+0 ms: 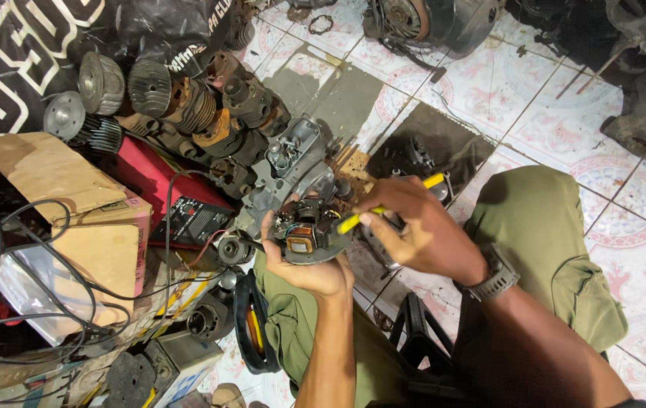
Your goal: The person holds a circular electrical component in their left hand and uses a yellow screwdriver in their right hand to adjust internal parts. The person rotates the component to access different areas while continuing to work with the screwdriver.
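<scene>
At frame centre, the left hand (309, 266) cups a round stator plate (309, 236) level, so the right hand (413, 230) can grip a yellow-handled tool (383, 206) against it.

Floor (489, 83) is white tile with a pink swirly pattern, plus a few grey bare patches. Trousers (542, 227) are olive green. The tool (383, 205) in the right hand (421, 234) is bright yellow, and the round part (309, 238) in the left hand (315, 268) is dark grey with copper-orange windings (and a bit of black). Wristwatch (498, 278) is grey. Cylinder heads (164, 91) look rusty brown and dull silver. Box (149, 177) underneath is red, cardboard (51, 170) is tan.
</scene>
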